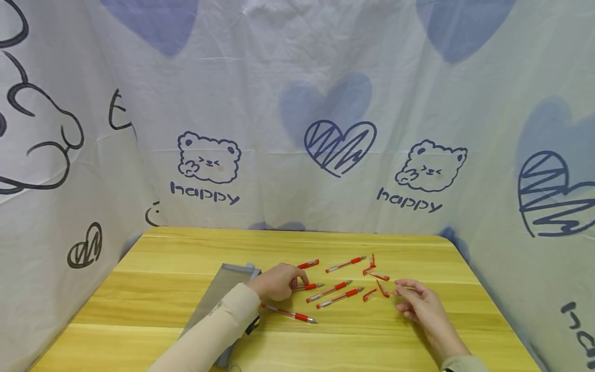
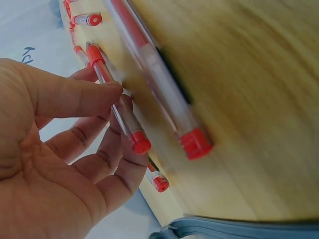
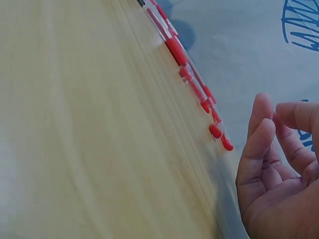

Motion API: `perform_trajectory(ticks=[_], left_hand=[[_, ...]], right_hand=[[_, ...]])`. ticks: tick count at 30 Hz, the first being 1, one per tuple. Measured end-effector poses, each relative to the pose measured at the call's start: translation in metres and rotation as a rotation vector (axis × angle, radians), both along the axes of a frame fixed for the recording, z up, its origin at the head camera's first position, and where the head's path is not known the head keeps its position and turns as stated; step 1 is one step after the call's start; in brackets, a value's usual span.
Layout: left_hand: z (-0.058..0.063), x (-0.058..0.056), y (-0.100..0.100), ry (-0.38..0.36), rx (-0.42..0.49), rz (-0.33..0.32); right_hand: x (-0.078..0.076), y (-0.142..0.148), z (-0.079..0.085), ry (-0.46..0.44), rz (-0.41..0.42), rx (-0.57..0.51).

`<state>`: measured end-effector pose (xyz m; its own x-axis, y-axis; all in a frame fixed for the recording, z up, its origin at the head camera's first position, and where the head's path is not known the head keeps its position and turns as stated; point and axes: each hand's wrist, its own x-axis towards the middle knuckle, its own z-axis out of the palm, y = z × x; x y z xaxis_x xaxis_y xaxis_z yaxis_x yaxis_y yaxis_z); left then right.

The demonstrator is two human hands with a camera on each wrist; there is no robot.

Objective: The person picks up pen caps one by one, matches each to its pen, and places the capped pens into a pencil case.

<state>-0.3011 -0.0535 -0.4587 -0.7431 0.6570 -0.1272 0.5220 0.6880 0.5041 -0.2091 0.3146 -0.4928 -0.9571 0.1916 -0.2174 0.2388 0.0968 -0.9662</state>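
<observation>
My left hand (image 1: 278,281) pinches a red gel pen (image 2: 128,119) between thumb and fingers. In the head view its red grip and tip (image 1: 312,287) point right, low over the table. Beside it lie uncapped red pens, among them one pen (image 1: 340,298) and another (image 1: 329,292). A nearer pen (image 1: 290,313) lies below the left hand. Loose red pen caps, such as one cap (image 1: 383,289) and another (image 1: 369,295), lie just left of my right hand (image 1: 425,310). That hand hovers with fingers loosely bent, thumb near the forefinger, nothing visible between them.
A grey zip pouch (image 1: 211,297) lies under and beside the left forearm. Behind the hands are a capped-looking red pen (image 1: 309,264) and another uncapped pen (image 1: 345,264). The wooden table (image 1: 186,248) is bounded by a printed white curtain (image 1: 274,217).
</observation>
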Motion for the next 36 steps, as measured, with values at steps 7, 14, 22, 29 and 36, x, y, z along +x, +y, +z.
perform_trajectory(ticks=[7, 14, 22, 29, 36], left_hand=[[-0.001, -0.001, -0.004, 0.016, -0.007, -0.001], [0.001, 0.003, -0.008, 0.022, 0.007, -0.012], [0.002, 0.005, -0.014, 0.009, 0.04, -0.015], [0.002, 0.006, -0.021, 0.001, 0.085, -0.038], [0.003, 0.008, -0.028, -0.042, 0.135, -0.031]], right_hand=[[-0.007, 0.007, -0.004, 0.0, 0.009, 0.03], [-0.02, 0.015, -0.005, -0.012, 0.026, 0.078], [-0.03, 0.02, -0.001, -0.001, 0.054, 0.137], [-0.037, 0.02, -0.002, 0.015, 0.068, 0.189], [-0.043, 0.018, 0.0, 0.017, 0.078, 0.261]])
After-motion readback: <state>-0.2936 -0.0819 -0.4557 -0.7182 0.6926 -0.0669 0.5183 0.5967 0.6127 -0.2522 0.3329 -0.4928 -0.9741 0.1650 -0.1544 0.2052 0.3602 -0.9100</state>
